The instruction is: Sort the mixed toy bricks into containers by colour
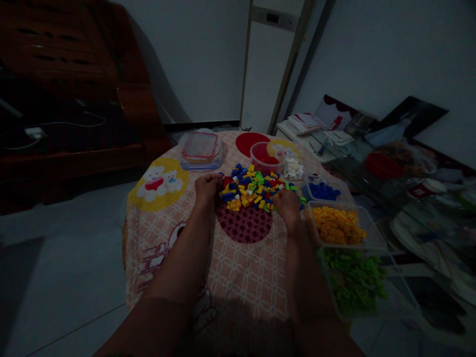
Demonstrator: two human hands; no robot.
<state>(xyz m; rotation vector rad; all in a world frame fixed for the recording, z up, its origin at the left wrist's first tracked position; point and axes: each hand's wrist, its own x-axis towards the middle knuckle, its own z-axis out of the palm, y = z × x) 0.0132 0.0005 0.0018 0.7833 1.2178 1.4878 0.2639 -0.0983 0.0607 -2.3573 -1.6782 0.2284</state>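
**Two hands at the edges of a pile of coloured bricks**

Nearest along the right side of the worktop [167,233], which is covered with a patterned cloth, stands a clear tub of green bricks [353,282], then a tub of yellow bricks [336,224]. Both forearms reach forward. The left hand [207,188] rests at the pile's left edge, fingers curled down onto the bricks. The right hand [288,204] sits at the right edge, fingers bent; whether either pinches a brick, I cannot tell. The mixed brick pile [253,191] lies between and just beyond the hands, its long axis running left to right, about equally near each. Farther off are a tub of blue bricks [323,191], a red tub [265,156] and a lidded box [201,148].
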